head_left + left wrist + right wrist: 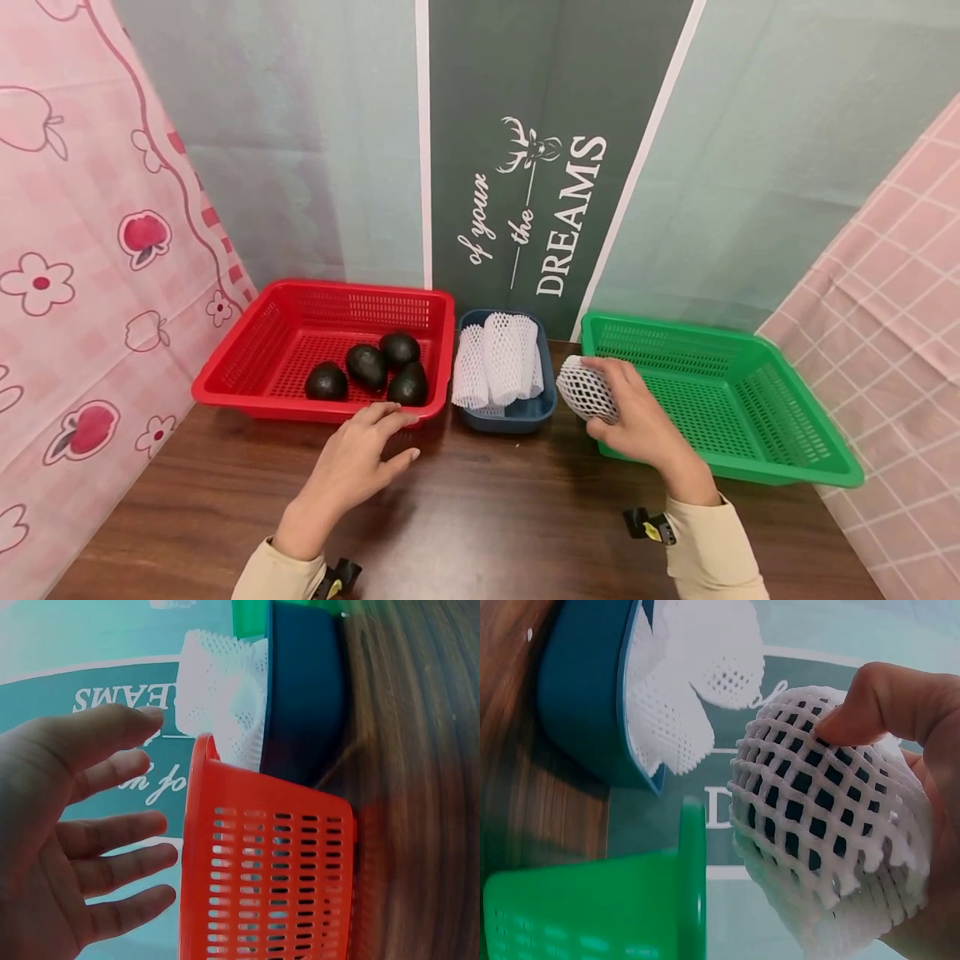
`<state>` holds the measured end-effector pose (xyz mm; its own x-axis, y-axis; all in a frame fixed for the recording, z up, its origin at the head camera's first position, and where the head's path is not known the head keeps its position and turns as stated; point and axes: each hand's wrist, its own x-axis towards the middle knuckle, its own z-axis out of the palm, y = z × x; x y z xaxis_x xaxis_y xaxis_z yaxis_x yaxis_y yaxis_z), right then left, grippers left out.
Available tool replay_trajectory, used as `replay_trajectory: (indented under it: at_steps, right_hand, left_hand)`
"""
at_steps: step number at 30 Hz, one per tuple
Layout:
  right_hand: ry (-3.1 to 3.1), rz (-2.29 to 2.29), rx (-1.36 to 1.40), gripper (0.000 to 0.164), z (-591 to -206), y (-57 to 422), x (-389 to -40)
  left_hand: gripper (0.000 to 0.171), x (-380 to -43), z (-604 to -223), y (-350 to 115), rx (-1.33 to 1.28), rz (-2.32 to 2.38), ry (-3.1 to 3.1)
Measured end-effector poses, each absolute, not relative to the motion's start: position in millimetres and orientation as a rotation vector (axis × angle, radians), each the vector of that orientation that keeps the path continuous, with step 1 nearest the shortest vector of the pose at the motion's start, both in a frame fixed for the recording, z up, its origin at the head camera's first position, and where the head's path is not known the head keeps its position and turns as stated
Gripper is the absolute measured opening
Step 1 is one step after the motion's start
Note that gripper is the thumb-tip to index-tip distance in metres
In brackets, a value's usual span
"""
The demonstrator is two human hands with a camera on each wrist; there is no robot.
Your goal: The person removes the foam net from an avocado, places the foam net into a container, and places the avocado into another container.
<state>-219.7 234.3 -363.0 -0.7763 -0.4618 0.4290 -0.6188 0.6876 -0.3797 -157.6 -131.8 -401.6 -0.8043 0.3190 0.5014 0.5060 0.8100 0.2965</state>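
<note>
My right hand (637, 417) grips an avocado in a white foam net sleeve (587, 390), held up by the left rim of the green basket (712, 400). Dark skin shows through the mesh of the foam net (810, 795) in the right wrist view, with the thumb pressed on its side. My left hand (352, 458) is over the front rim of the red basket (322, 292), its fingers spread and holding nothing; in the left wrist view the fingers (127, 870) are apart. Several bare avocados (367, 367) lie in the red basket.
Between the two baskets stands a blue bin (517, 421) with several white foam net sleeves (502, 358) sticking up from it. All stand on a brown wooden table (480, 517). Behind hangs a green cloth with lettering (570, 217); pink printed cloths (75, 292) hang at both sides.
</note>
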Motion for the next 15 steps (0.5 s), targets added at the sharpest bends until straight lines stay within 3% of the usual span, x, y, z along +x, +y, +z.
replay_trajectory:
  at_steps: [15]
  right_hand:
    - [-2.607, 0.81, 0.942, 0.081, -375, 205, -217]
  left_hand:
    - [0.032, -150, -415, -141, -0.599, -0.584, -2.477]
